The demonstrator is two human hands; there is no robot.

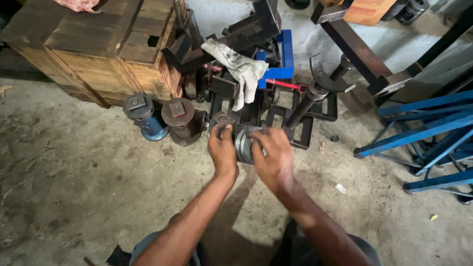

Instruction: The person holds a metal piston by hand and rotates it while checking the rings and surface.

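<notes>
Two hands work low over the concrete floor (88, 197): the left hand (222, 150) and right hand (275, 157) each clasp one grey metal cylinder (243, 144) between them. Beyond stand two jacks, a blue jack (144, 116) and a rusty jack (182, 119), then one dirty glove (241, 69) on a black frame (295, 130), and one wooden crate (106, 44).

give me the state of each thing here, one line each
left hand: gripping the dark end of the metal cylinder part
right hand: wrapped over the cylinder's other side
metal cylinder part: lying sideways, held off the floor
blue jack: upright on the floor, untouched
brown jack: upright beside the blue one
dirty glove: draped over the dark metal frames
wooden crate: closed, standing on the floor
</notes>
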